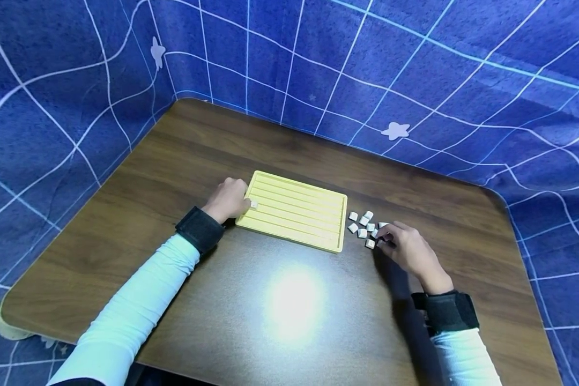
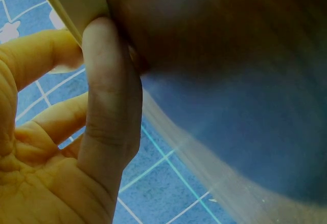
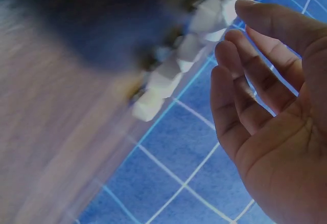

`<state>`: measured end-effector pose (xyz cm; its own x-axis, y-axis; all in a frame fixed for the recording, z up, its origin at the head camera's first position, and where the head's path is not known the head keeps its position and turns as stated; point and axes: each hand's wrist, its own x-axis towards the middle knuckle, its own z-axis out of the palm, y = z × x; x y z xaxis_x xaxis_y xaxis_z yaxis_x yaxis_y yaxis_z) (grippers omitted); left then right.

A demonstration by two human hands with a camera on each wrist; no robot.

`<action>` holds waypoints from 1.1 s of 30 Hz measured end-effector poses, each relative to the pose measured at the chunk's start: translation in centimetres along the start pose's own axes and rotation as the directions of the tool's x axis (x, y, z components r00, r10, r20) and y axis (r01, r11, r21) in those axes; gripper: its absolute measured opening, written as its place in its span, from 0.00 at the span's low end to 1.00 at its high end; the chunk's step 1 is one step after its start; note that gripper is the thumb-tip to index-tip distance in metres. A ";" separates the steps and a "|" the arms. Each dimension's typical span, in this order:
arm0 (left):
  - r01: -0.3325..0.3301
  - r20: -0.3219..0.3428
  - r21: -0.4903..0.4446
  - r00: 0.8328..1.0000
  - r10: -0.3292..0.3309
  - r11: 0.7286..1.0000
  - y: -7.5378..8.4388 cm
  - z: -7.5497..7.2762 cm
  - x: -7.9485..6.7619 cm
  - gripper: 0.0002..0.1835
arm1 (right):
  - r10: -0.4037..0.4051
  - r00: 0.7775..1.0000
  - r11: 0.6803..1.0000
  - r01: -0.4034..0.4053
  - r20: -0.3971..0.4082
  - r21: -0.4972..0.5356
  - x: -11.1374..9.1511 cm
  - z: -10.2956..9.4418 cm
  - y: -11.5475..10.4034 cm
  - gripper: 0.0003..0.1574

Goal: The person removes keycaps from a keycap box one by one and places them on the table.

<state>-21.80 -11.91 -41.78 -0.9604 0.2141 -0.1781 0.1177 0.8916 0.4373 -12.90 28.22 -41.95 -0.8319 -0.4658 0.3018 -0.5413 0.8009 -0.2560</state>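
Observation:
A shallow yellow tray (image 1: 296, 206) with raised parallel ridges lies on the table. At its left end my left hand (image 1: 228, 199) grips the rim; in the left wrist view the tray's edge (image 2: 76, 4) sits between thumb and finger. One small white cube (image 1: 253, 204) lies on the tray beside the left fingertips. Right of the tray, several small white cubes (image 1: 362, 233) lie in a loose cluster. My right hand (image 1: 407, 251) reaches over the cluster's right side. Its thumb tip is close to one white block (image 3: 229, 13) in the right wrist view, the other fingers bent loosely apart from it.
The brown wooden table (image 1: 198, 321) has rounded corners and a bright glare spot near the front. A blue curtain (image 1: 270, 53) with white grid lines and stars hangs along its back and sides.

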 end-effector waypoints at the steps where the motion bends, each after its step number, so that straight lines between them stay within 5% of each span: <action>1: 0.000 0.002 -0.001 1.000 0.000 1.000 0.1 0.0 0.0 0.13 | -0.006 1.000 1.000 0.006 0.002 0.004 0.3 0.0 -0.2 0.14; 13: 0.011 -0.003 -0.018 1.000 -0.011 1.000 0.1 0.0 -0.1 0.14 | -0.109 0.993 0.994 0.108 0.050 0.007 5.4 0.9 -4.6 0.10; 23: 0.001 -0.005 -0.011 1.000 -0.001 1.000 -0.1 0.0 -0.1 0.15 | -0.090 0.990 0.995 0.087 0.111 0.039 11.4 3.1 -9.8 0.12; 33: -0.018 -0.021 -0.003 1.000 0.018 1.000 -0.1 0.0 -0.1 0.15 | -0.135 0.986 0.986 0.123 0.099 0.111 15.5 5.5 -12.1 0.09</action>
<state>-21.73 -12.02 -41.86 -0.9633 0.2214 -0.1516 0.1341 0.8865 0.4429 -19.92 9.27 -39.25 -0.7595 -0.6043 0.2408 -0.6500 0.6907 -0.3169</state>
